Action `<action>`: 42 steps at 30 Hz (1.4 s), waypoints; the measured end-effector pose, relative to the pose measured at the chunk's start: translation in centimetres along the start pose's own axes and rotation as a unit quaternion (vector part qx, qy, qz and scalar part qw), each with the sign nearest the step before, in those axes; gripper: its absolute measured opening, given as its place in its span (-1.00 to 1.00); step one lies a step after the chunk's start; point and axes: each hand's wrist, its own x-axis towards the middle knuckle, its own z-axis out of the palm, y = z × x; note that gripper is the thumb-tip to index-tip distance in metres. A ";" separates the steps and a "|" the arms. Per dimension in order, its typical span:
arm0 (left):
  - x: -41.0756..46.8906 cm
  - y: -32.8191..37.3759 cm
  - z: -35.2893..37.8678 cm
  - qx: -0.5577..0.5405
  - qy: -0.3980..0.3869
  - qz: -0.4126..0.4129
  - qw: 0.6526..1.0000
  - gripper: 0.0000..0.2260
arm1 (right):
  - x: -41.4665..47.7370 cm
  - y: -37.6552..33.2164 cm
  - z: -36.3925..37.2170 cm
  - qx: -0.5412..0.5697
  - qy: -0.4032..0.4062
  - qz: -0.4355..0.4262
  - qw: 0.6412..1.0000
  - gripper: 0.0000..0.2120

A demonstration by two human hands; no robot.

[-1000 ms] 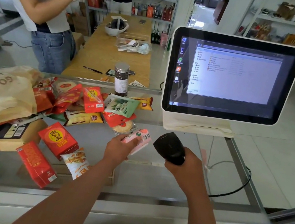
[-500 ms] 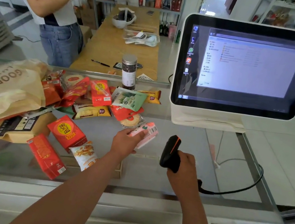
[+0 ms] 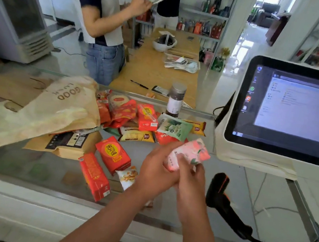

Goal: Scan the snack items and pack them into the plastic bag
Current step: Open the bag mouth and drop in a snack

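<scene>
Pale glossy floor [image 3: 219, 88], stocked white shelves [image 3: 205, 13], long wooden table [image 3: 154, 73], glass-fronted cooler [image 3: 14, 10] left, sunlit doorway [image 3: 263, 11] behind.
</scene>
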 end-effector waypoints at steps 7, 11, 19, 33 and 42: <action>-0.9 -2.1 -15.7 0.002 0.013 0.099 0.995 -0.64 | -2.1 2.4 9.6 -0.015 0.006 0.013 1.000 -0.66; -0.8 -5.0 -28.2 0.256 0.171 0.204 0.929 -0.71 | -4.8 4.1 17.4 -0.046 -0.017 0.031 0.998 -0.72; -2.9 -8.2 -43.3 0.490 0.004 -0.027 0.872 0.03 | -8.0 6.9 27.9 -0.165 -0.157 0.044 0.973 -0.64; 0.1 -9.3 -42.5 0.562 -0.038 0.056 0.824 -0.29 | -5.3 4.7 31.2 -0.268 -0.327 0.045 0.905 -0.41; 3.5 -4.5 -45.7 0.571 0.160 0.008 0.805 -0.64 | -2.5 5.9 31.5 -0.276 -0.363 0.079 0.887 -0.49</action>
